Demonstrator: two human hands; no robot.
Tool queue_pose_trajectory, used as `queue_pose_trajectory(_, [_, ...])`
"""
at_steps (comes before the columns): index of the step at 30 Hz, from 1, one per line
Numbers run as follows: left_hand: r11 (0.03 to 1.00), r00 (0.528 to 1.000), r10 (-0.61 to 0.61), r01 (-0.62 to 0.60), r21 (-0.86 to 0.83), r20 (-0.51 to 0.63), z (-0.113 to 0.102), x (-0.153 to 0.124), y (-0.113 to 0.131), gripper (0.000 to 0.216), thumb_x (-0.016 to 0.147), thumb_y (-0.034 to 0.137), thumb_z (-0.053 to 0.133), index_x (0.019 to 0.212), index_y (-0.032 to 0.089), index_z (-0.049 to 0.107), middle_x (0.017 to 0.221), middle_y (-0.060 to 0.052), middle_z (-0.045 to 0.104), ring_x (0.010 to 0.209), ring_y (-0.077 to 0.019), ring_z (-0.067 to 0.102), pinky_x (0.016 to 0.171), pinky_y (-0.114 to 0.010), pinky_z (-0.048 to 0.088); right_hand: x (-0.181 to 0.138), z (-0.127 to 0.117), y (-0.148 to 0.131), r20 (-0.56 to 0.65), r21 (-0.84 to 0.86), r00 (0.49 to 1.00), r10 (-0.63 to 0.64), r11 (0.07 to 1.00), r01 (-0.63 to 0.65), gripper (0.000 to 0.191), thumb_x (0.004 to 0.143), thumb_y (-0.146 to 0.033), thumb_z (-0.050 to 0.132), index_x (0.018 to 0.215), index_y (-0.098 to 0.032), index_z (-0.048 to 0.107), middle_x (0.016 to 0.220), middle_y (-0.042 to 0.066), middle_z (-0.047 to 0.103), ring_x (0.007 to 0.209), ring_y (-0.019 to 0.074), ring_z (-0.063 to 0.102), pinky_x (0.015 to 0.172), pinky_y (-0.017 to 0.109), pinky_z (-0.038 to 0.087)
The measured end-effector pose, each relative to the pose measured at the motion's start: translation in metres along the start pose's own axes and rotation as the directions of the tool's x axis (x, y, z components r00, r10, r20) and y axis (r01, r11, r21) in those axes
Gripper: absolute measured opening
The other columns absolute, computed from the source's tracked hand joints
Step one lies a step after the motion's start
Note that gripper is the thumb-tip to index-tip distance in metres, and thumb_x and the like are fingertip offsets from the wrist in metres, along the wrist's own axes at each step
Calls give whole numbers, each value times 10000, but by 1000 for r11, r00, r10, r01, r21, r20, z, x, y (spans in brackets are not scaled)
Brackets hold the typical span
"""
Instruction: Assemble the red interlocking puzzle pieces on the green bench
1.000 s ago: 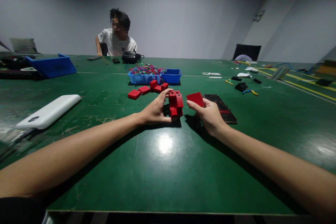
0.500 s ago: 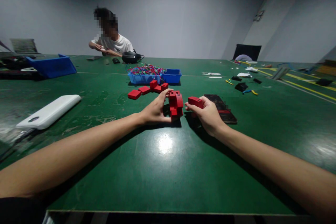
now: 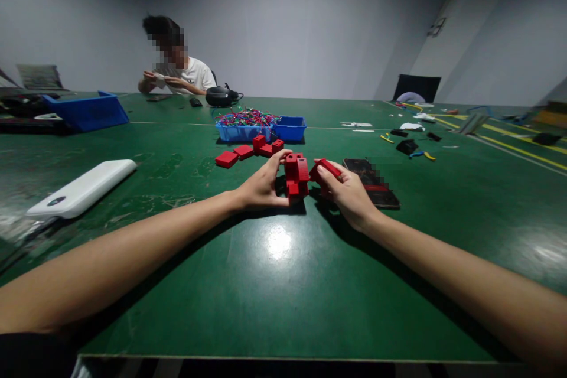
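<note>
My left hand is closed around the left side of an upright stack of red blocks, which has a curved piece on its right face. Just to the right, my right hand pinches a single red block, tilted and close to the stack. Whether the two touch I cannot tell. Beyond my left hand lie loose red blocks, among them a flat square one and an upright one. A dark phone lies beside my right hand, partly covered by it.
On the green table, a blue bin of tangled wires adjoins a smaller blue bin. A white power bank with a cable lies at left. Pliers and scraps are at right. A co-worker sits across the table.
My right hand has turned the red block from level to tilted and brought it slightly left, closer to the stack. My left hand stays put. The co-worker has shifted left.
</note>
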State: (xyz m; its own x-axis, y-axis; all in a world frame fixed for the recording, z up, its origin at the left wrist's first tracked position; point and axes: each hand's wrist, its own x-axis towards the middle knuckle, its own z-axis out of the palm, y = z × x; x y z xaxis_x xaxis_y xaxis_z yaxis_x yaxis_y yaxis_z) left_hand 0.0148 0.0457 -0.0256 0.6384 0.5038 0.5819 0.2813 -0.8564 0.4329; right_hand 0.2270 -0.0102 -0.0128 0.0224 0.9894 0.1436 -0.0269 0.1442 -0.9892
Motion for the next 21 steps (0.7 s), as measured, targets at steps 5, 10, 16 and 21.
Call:
queue_pose_trajectory(5, [1000, 1000, -1, 1, 12, -6, 0, 0, 1, 1046, 648, 432, 817, 1466, 170, 221, 1407, -214, 454, 1283, -346, 515, 1110, -501, 409, 3, -2, 1, 11, 86, 997, 76, 993, -77, 355, 811, -547, 616, 933, -214, 631, 741, -31, 573, 584, 100, 470, 507, 224, 363])
queue_pose_trajectory(10, [1000, 1000, 21, -21, 9, -11, 2, 0, -1, 1036, 657, 441, 811, 1458, 169, 214, 1407, -212, 449, 1281, -337, 519, 1087, -481, 435, 6, -3, 5, 1, 8, 999, 43, 999, -43, 500, 744, -458, 722, 1172, -235, 589, 949, 11, 637, 723, 137, 573, 612, 263, 458])
queue_pose_trajectory(16, [999, 1000, 20, -20, 34, -13, 2, -1, -1, 1024, 660, 448, 807, 1449, 152, 224, 1395, -217, 467, 1283, -336, 520, 1090, -470, 434, 5, -3, 6, 59, -51, 998, -17, 998, 20, 518, 707, -453, 754, 1129, -192, 607, 1061, 63, 693, 883, 186, 637, 895, 387, 491])
queue_pose_trajectory(21, [992, 999, -37, 40, 116, -28, 2, -1, 1, 1006, 666, 463, 797, 1441, 143, 241, 1380, -216, 494, 1255, -345, 542, 1069, -491, 443, 6, -3, 6, -44, -91, 988, -146, 986, 142, 547, 609, -423, 835, 1021, -198, 553, 1044, 64, 676, 952, 201, 645, 889, 377, 510])
